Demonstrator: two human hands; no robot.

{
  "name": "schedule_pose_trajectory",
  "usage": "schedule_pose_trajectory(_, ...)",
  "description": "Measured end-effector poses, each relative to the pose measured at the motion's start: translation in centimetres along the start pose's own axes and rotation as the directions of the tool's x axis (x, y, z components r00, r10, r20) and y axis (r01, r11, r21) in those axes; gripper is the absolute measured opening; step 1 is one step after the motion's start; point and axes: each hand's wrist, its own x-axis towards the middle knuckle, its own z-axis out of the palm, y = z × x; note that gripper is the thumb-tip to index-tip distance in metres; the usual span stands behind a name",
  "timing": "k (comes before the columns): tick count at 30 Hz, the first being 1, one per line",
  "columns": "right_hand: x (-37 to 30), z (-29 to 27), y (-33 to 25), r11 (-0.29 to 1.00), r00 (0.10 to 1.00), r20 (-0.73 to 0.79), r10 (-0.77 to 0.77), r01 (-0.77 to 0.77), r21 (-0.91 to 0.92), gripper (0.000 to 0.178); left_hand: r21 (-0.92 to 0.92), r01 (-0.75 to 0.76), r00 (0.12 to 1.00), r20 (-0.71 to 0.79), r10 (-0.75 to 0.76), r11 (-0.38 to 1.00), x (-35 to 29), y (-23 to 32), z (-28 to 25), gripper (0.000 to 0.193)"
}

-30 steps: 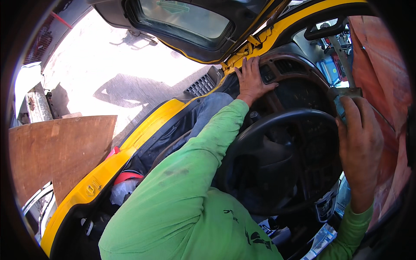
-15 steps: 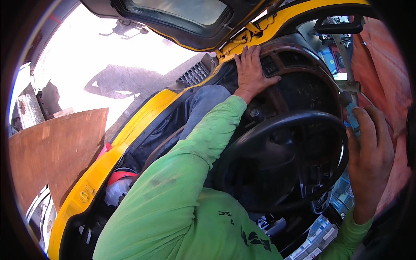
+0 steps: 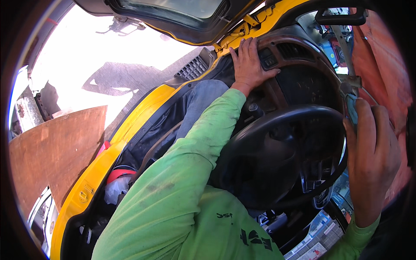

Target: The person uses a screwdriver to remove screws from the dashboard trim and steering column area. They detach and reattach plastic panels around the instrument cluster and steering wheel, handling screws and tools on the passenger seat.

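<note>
The hammer (image 3: 351,103) is in the right hand (image 3: 373,149), its head pointing up, to the right of the wheel (image 3: 303,112) and near the orange sheet (image 3: 382,56); the fingers are bent closed around its blue handle. The left hand (image 3: 250,71), spread flat and gripping nothing, rests against the dash (image 3: 310,89), just beside the switches (image 3: 268,59).

1 wide fisheye camera, worn on the head, looks steeply down and forward: the green left sleeve (image 3: 173,177) lies closest, the steering wheel (image 3: 268,164) and dashboard (image 3: 305,82) stand farther off, and its left side reaches over the yellow door frame (image 3: 141,123) to ground (image 3: 125,76) outside.
</note>
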Motion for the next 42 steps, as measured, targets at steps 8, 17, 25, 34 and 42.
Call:
schedule_pose_trajectory(8, 0.7, -1.1, 0.8, 0.994, 0.993, 0.042, -0.108, 0.108, 0.004, 0.039, 0.016, 0.011, 1.000, 0.018, -0.011, 1.000, -0.2, -0.1, 0.3, 0.123)
schedule_pose_trajectory(17, 0.5, -0.8, 1.1, 0.996, 0.993, -0.080, -0.082, 0.085, 0.032, 0.037, 0.036, 0.029, 0.998, 0.053, -0.031, 0.999, -0.2, 0.4, 0.2, 0.127)
schedule_pose_trajectory(25, 1.0, 0.4, 1.4, 0.996, 0.998, 0.041, 0.052, -0.055, 0.072, 0.037, 0.056, 0.036, 0.998, 0.055, -0.039, 0.998, 0.0, -0.3, -0.1, 0.129)
schedule_pose_trajectory(34, 0.2, 0.6, 1.6, 0.993, 0.994, 0.079, 0.075, -0.081, 0.081, 0.037, 0.034, 0.039, 0.997, 0.065, -0.042, 0.999, -0.1, -0.2, 0.1, 0.129)
schedule_pose_trajectory(42, 1.0, -1.0, 1.1, 0.994, 0.992, -0.075, -0.098, 0.102, 0.046, 0.034, 0.054, 0.030, 0.999, 0.042, -0.032, 0.998, -0.2, 0.1, -0.1, 0.128)
